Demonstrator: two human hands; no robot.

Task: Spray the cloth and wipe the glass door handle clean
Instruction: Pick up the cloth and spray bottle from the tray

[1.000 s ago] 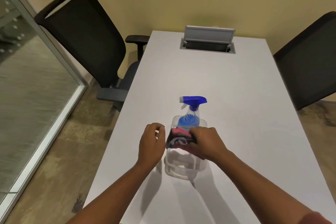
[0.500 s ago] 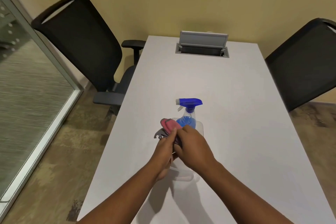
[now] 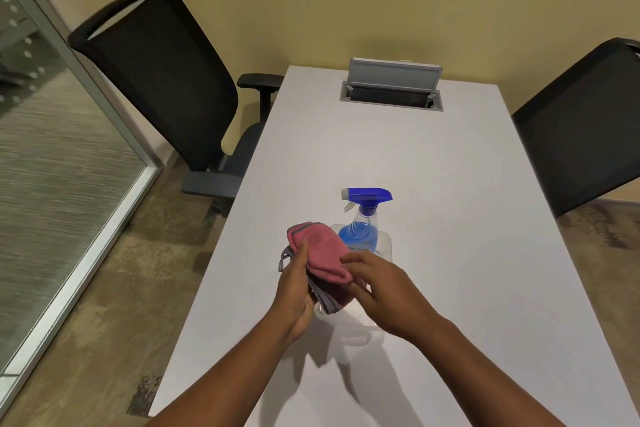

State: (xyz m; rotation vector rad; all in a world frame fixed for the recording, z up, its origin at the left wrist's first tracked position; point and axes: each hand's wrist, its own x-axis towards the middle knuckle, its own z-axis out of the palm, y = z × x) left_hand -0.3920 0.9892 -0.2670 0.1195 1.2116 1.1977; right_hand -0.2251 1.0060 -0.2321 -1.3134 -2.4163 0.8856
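**Item: cloth in hand, spray bottle just beyond: position record**

Cloth (image 3: 320,255): pink, folded, with a grey layer beneath. The left hand (image 3: 294,291) grips it, thumb on top and fingers under, so that its long axis runs from beyond-left of the hands back toward the right wrist. The right hand (image 3: 379,291) lies against its near right edge, fingers loosely curled on the fabric. Both hands are close together, joined by the cloth, raised off the surface (image 3: 433,156).

Spray bottle (image 3: 363,218): upright, blue liquid, blue trigger head. It stands just beyond the hands, slightly right of the cloth's far end, in the far part of a clear tray (image 3: 388,241). The nozzle points left, the trigger faces the cloth side.

Nearer hand: the right, whose fingertips sit just short of the bottle's body; a reach by it looks shortest, with the left keeping the cloth.

Glass door handle: not in view. A glass panel (image 3: 59,163) stands well off to the left of the hands.

Status, as judged: cloth not yet sprayed.
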